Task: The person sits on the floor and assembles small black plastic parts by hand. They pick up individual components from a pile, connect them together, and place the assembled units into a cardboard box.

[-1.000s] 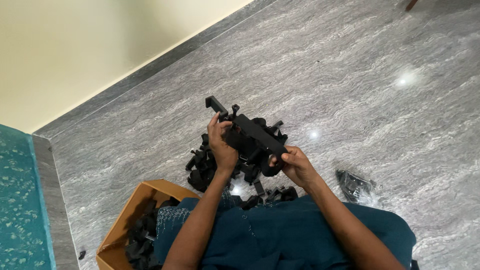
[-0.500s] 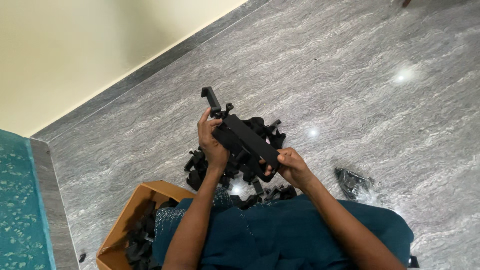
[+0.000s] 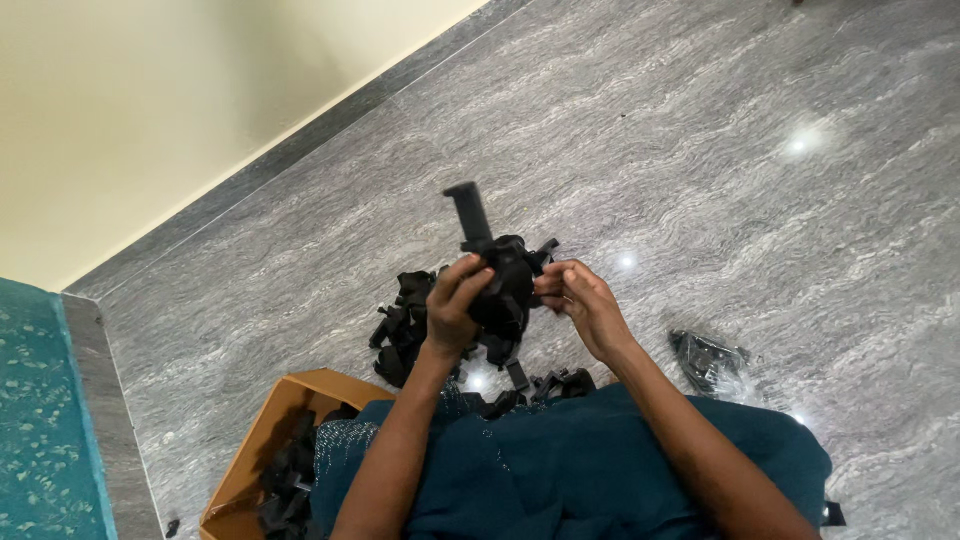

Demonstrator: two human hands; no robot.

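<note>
Here, hands (image 3: 520, 300) (both raised) around black part (image 3: 497, 270)

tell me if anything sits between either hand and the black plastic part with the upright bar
Nothing visible does. The left hand grips the black plastic part with the upright bar directly, and the right hand has its fingertips against the part's right side. The heap of black plastic pieces lies below on the grey stone floor.
</note>
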